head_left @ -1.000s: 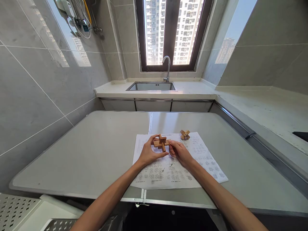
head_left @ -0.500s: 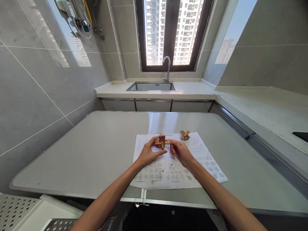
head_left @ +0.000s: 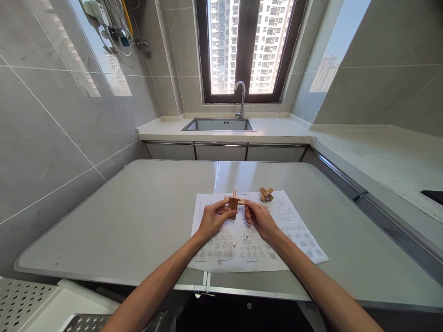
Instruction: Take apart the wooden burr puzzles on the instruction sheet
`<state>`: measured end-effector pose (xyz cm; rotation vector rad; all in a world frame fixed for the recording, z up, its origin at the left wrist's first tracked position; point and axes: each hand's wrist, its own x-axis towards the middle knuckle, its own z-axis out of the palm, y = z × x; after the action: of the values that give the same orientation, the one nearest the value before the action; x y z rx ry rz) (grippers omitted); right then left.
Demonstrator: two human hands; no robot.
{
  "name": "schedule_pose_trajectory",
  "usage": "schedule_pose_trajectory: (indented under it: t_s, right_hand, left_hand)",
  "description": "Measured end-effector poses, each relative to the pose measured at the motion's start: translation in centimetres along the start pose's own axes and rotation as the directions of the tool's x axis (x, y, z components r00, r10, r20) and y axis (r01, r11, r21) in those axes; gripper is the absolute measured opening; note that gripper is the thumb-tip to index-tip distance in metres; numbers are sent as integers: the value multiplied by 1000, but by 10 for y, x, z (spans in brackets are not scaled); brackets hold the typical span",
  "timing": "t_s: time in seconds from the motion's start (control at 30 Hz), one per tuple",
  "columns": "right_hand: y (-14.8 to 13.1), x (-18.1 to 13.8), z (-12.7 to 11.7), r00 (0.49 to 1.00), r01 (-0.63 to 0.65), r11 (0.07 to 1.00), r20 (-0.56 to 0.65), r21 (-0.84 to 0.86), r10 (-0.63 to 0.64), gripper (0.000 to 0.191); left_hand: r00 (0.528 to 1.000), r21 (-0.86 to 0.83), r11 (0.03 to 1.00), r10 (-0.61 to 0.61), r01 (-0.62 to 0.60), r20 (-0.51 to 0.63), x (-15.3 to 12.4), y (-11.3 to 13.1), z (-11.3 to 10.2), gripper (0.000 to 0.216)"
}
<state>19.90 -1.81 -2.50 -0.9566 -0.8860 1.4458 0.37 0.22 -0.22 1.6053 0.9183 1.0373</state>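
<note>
The wooden block (head_left: 233,207) is already joined from crossing parts and is held over the printed sheet (head_left: 249,251); whether any step is left cannot be told. A wooden star (head_left: 266,194), also joined, is left untouched at the sheet's far side. The block is gripped between thumb and bent fingers by the left hand (head_left: 212,219); its light bar (head_left: 242,202) is pinched by the nearly closed right hand (head_left: 260,218)

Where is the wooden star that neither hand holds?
In the head view, the wooden star lies right of centre, at the far edge of the paper, near its right corner, beyond the right hand.
</note>
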Motion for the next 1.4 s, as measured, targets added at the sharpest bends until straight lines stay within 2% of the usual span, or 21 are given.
schedule_pose_trajectory:
  t_s: [0.13,0.33,0.43,0.53,0.6,0.67,0.73,0.87,1.03,1.2,1.4]
  right_hand:
    - [1,0,0,1000,-8,999,-19,47,9,45]
    - [1,4,-6,996,21,994,-93,112,-10,39]
    - [3,7,-10,990,50,994,-138,94,-37,40]
    - [5,9,-13,983,68,992,-180,103,-49,40]
    - [5,9,-14,981,62,990,-189,123,-38,40]
    - [4,9,-14,983,54,991,-183,125,-30,40]
    - [3,8,-13,985,52,993,-172,104,-34,41]
    - [2,5,-9,987,64,997,-153,32,-58,43]
    - [3,2,-4,988,65,998,-142,-26,-68,46]
    - [5,0,-3,990,67,996,-118,-57,-73,49]
    - [4,-1,-3,993,65,993,-96,-94,-74,48]
  left_hand:
    - [999,69,996,49,-50,6,0,-2,-1,45]
    - [993,138,986,88,-99,84,-1,1,-2,44]
    - [994,155,982,107,-107,8,0,1,-2,44]
    - [986,177,982,92,-66,-140,6,-4,-8,47]
    - [968,254,967,92,-30,-234,12,-10,-16,48]
    - [950,441,897,137,0,-279,18,-18,-28,42]
    - [946,595,803,177,22,-273,23,-25,-40,37]
    - [939,777,621,195,104,-282,28,-34,-58,30]
    - [933,831,521,161,197,-322,28,-34,-65,24]
    - [931,864,428,118,267,-346,28,-34,-67,29]
    - [916,852,422,109,309,-386,28,-37,-71,29]
